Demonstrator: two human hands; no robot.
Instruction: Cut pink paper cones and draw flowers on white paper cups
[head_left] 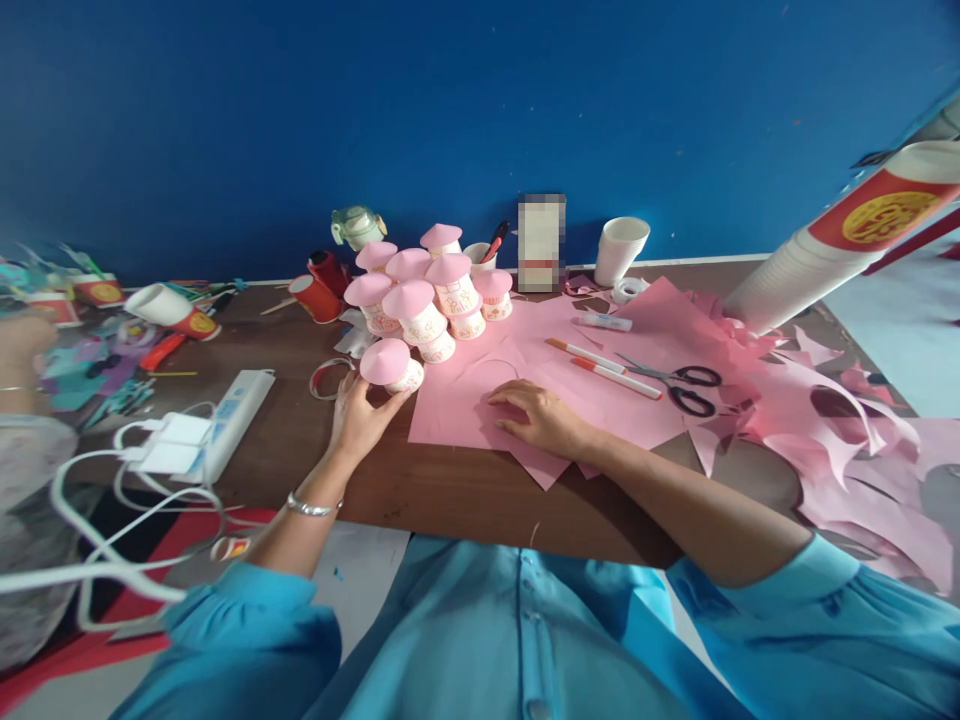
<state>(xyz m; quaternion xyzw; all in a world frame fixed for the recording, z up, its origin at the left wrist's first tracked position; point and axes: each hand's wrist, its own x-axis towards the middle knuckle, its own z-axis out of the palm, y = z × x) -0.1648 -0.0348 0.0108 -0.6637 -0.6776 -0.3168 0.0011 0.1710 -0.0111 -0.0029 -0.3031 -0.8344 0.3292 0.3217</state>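
My left hand [361, 418] has its thumb and fingers around a small paper-cup house [405, 376] with a pink cone roof [385, 361]. It is tilted a little at the table's front left. Just behind it stands a cluster of similar cup houses [424, 322], some stacked on others, with pink cone roofs and drawings on their sides. Over pink paper sheets [450, 415] lies my right hand [536, 415], its fingers loosely bent and apart, holding nothing. Two markers [616, 383], black-handled scissors [679, 385] and a glue stick [604, 322] lie on the paper beyond it.
Pink scraps [840, 430] cover the table's right side, beside a long stack of paper cups [817, 255]. A power strip [236, 420] with white cables is at left, near a tape roll [328, 380]. Another person's arm [19, 360] shows at the left edge.
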